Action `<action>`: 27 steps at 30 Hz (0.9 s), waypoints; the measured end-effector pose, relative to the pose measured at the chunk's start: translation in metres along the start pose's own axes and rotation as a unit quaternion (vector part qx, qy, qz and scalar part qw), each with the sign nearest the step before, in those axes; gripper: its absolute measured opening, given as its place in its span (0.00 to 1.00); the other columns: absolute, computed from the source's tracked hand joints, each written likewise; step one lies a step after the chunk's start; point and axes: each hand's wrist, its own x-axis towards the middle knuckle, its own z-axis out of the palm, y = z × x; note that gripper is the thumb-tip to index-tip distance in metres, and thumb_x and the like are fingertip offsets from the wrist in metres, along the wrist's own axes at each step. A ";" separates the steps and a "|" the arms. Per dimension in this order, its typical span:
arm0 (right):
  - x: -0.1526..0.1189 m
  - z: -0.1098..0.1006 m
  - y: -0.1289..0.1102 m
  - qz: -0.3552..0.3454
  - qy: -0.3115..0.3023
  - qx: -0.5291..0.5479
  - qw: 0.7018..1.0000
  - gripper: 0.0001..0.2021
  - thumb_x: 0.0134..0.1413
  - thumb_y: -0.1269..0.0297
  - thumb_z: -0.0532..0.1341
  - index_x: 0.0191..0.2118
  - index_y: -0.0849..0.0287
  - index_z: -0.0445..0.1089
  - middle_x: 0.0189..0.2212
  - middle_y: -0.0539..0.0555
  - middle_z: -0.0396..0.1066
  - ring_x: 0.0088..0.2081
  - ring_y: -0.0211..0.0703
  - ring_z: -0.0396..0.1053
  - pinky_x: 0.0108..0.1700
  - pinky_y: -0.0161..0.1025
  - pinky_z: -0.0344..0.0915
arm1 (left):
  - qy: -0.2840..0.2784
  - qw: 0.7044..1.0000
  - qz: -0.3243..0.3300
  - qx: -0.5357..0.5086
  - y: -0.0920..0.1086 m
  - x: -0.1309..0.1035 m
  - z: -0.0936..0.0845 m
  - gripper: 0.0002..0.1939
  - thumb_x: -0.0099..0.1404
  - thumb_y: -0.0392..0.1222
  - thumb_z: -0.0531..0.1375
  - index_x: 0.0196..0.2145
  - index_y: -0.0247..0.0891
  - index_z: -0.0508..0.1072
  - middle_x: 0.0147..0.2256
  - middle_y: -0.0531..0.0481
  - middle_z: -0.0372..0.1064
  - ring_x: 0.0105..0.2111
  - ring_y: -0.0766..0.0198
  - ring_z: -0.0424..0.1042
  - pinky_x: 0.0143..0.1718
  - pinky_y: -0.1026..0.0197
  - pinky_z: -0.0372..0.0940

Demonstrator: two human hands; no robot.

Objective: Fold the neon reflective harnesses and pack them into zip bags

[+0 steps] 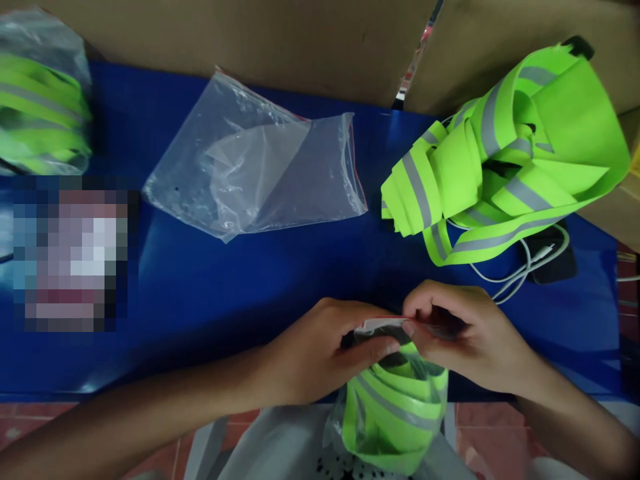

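Both hands grip the top of a clear zip bag [383,327] at the table's front edge. Inside it lies a folded neon-yellow reflective strap [395,413] with grey stripes. My left hand [330,350] pinches the bag's mouth, thumb on the near side. At the right end of the red-lined seal, my right hand [460,330] is closed with thumb and fingers on the bag's edge. The filled bag hangs below the hands, over my lap.
Clear zip bags [255,167] lie flat mid-table. A heap of loose neon straps [500,160] sits at right, beside a white cable [520,267] and dark device [555,257]. Another filled bag [43,100] is at far left, above a pixelated object. Cardboard [250,40] stands behind.
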 end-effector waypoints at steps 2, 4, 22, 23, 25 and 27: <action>0.000 -0.002 0.000 0.007 0.003 0.005 1.000 0.05 0.61 0.71 0.63 0.35 0.55 0.68 0.25 0.44 0.64 0.24 0.30 0.60 0.26 0.30 0.57 | 0.027 0.999 -0.002 -0.045 0.000 -0.001 0.000 0.13 0.74 0.47 0.60 0.49 0.38 0.78 0.40 0.50 0.79 0.38 0.65 0.77 0.38 0.66 0.68; 0.000 -0.003 0.000 0.013 0.004 0.011 1.000 0.04 0.62 0.70 0.63 0.36 0.55 0.67 0.24 0.43 0.64 0.23 0.29 0.60 0.25 0.30 0.56 | 0.066 0.993 0.004 -0.094 -0.002 -0.003 0.000 0.13 0.73 0.46 0.61 0.49 0.37 0.77 0.42 0.49 0.80 0.40 0.64 0.78 0.40 0.66 0.70; -0.002 -0.001 0.002 0.000 0.028 -0.004 1.000 0.06 0.60 0.73 0.63 0.36 0.55 0.66 0.24 0.41 0.61 0.24 0.28 0.59 0.26 0.28 0.56 | 0.176 0.980 0.079 -0.040 -0.011 -0.009 -0.007 0.02 0.71 0.36 0.62 0.40 0.37 0.76 0.37 0.49 0.79 0.36 0.68 0.78 0.38 0.67 0.71; -0.002 -0.001 0.002 -0.001 0.026 -0.003 1.000 0.06 0.60 0.73 0.63 0.36 0.55 0.66 0.24 0.41 0.61 0.24 0.28 0.59 0.26 0.28 0.57 | 0.177 0.980 0.084 -0.038 -0.011 -0.009 -0.007 0.02 0.71 0.35 0.62 0.39 0.37 0.76 0.37 0.49 0.79 0.36 0.67 0.78 0.37 0.67 0.70; -0.001 -0.001 0.003 -0.002 0.018 0.002 1.000 0.06 0.60 0.73 0.63 0.36 0.55 0.66 0.24 0.41 0.62 0.24 0.28 0.59 0.27 0.28 0.57 | 0.176 0.979 0.103 -0.030 -0.010 -0.009 -0.007 0.03 0.71 0.34 0.62 0.39 0.36 0.76 0.36 0.49 0.78 0.36 0.67 0.77 0.38 0.66 0.70; -0.001 -0.001 0.003 -0.002 0.010 0.006 1.000 0.05 0.61 0.71 0.64 0.37 0.55 0.67 0.24 0.42 0.63 0.24 0.28 0.60 0.27 0.28 0.57 | 0.179 0.977 0.116 -0.021 -0.010 -0.009 -0.007 0.03 0.71 0.33 0.62 0.39 0.36 0.76 0.37 0.49 0.78 0.37 0.67 0.78 0.38 0.67 0.70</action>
